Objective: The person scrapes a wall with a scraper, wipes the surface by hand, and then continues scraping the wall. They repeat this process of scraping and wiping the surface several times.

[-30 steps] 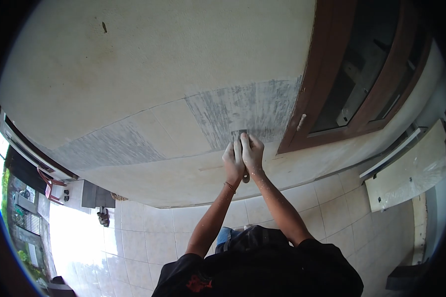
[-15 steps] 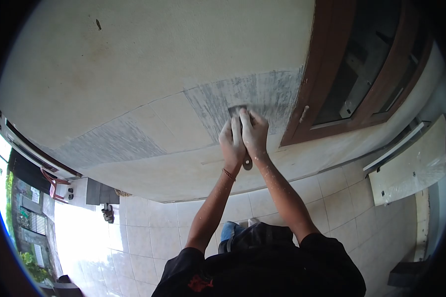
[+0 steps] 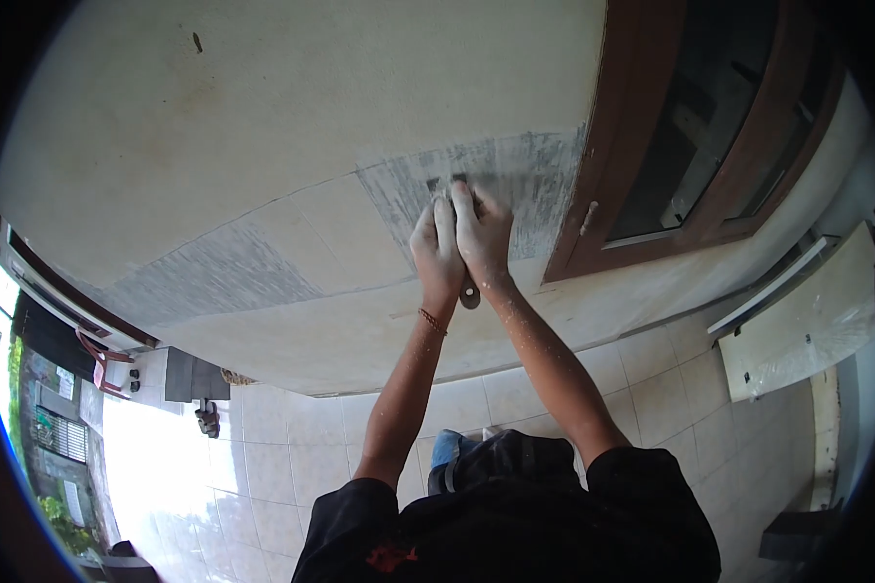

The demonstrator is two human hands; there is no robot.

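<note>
Both of our hands press side by side against the wall [image 3: 262, 126], the left hand [image 3: 434, 251] and the right hand [image 3: 480, 238] touching each other along the thumbs. Between them we clamp a scraper [image 3: 468, 291]: its rounded handle end pokes out below our wrists, and a dark edge of its blade shows just above our fingertips, flat on the wall. Our fingers lie stretched over the blade, closed on the tool rather than spread free.

Under and around our hands lies a grey streaked patch [image 3: 515, 185] of the wall surface, reaching from left of our left hand across to the brown window frame [image 3: 612, 146] just right of our right hand. Further left of our left hand, well apart, sits a second grey patch [image 3: 214, 277] with thin lines between the two. A thin bracelet [image 3: 431, 320] circles our left wrist, and pale specks dot our right forearm [image 3: 544, 360]. Below our arms we see our dark shirt [image 3: 515, 525] and a tiled floor [image 3: 292, 457]. Far right of our right hand, a pale board [image 3: 807, 330] leans near the wall.
</note>
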